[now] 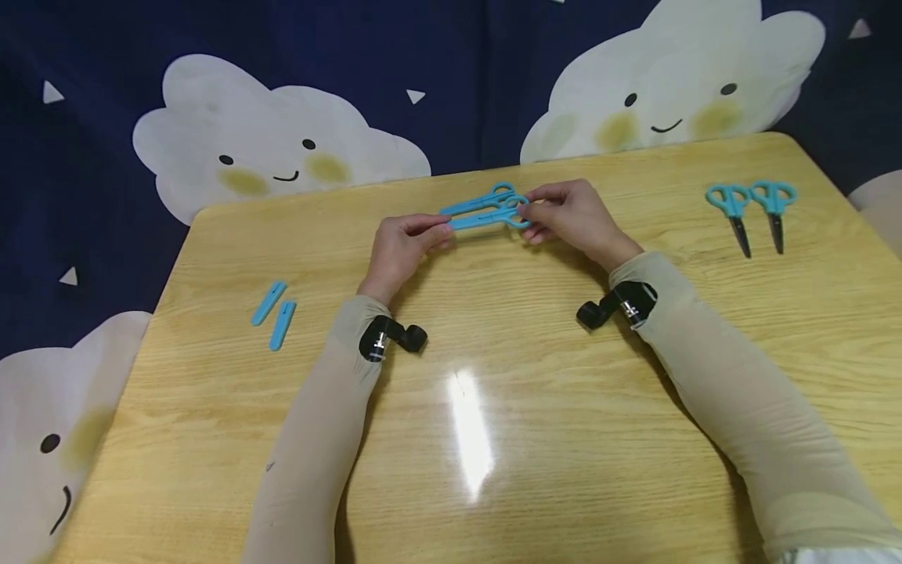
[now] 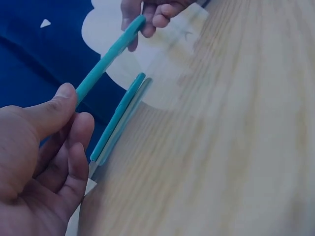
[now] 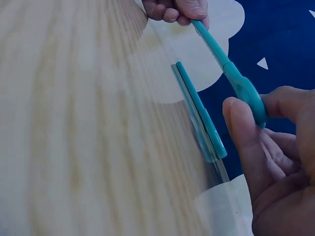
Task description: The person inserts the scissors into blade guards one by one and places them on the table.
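Observation:
Light-blue scissors, their blades inside a blue cover, are held just above the table between both hands. My left hand pinches the tip of the cover with thumb and fingers. At the other end, my right hand pinches the finger loops; the right wrist view shows the thumb and a finger on the handle. Just behind lies a second pair of covered scissors, flat on the table and apart from the hands, seen edge-on in the left wrist view.
On the right of the wooden table lie two uncovered scissors with dark blades and blue handles, side by side. Two loose blue blade covers are on the left. A dark cloth with white clouds hangs behind the far edge.

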Demonstrator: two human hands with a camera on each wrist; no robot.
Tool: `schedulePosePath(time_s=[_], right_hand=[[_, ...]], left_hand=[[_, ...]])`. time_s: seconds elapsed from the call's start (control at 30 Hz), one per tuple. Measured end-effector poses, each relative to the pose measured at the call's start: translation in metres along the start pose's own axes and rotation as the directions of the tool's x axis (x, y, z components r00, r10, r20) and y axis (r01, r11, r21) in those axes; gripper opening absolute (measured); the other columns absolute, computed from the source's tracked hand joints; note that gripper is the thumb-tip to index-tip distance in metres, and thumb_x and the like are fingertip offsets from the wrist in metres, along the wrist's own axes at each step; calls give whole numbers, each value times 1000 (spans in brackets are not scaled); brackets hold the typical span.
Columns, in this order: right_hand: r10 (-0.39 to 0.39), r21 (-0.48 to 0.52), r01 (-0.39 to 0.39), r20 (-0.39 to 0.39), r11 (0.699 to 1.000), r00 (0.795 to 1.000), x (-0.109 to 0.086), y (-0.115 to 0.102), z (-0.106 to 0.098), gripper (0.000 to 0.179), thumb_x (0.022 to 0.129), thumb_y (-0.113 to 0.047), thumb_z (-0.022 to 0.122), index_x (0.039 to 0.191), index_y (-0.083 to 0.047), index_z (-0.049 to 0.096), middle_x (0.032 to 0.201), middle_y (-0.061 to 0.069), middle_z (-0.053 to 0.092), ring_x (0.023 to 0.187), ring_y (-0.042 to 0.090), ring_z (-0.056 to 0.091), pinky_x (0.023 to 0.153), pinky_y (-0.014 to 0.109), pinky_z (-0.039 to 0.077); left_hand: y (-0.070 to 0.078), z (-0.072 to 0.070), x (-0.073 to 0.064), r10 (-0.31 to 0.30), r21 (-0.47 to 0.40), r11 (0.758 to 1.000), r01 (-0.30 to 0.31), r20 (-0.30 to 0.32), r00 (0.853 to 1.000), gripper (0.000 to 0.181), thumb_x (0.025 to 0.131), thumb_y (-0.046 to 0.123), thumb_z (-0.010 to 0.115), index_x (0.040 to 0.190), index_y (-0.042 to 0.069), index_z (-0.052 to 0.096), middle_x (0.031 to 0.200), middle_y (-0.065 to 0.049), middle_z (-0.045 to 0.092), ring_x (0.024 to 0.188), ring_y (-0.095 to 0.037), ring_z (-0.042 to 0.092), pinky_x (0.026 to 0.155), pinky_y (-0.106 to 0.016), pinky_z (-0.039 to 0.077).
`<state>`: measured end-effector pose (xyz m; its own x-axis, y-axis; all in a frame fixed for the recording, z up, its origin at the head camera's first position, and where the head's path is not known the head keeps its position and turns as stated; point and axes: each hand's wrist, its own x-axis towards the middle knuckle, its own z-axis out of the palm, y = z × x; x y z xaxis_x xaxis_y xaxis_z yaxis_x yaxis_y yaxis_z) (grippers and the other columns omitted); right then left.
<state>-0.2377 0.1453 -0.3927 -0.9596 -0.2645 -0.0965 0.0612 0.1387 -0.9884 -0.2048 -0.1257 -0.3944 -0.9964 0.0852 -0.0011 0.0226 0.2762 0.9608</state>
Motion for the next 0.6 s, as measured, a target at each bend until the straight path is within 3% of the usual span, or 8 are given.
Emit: schedulePosePath(time_s=[0.33, 0.6], right_hand=[[0, -156, 3, 22, 988, 1000, 3, 0, 1, 40, 87, -24, 73, 116, 3, 65, 72, 3, 74, 57, 14, 70, 59, 33, 60], [6, -275, 3, 33, 962, 999, 8, 1, -4, 36, 89, -28, 71, 112, -1, 67, 72, 2, 73, 58, 13, 69, 59, 32, 60]], left_hand=[[-4, -1, 5, -6, 74, 997, 8, -23, 1000, 26, 86, 26, 74, 108, 13, 76, 106, -12, 75, 81, -10, 74, 77, -23, 58], [-3, -1, 13, 67, 280, 958, -64, 0, 998, 22, 89, 27, 72, 107, 15, 76, 101, -7, 76, 80, -10, 72, 80, -24, 56]])
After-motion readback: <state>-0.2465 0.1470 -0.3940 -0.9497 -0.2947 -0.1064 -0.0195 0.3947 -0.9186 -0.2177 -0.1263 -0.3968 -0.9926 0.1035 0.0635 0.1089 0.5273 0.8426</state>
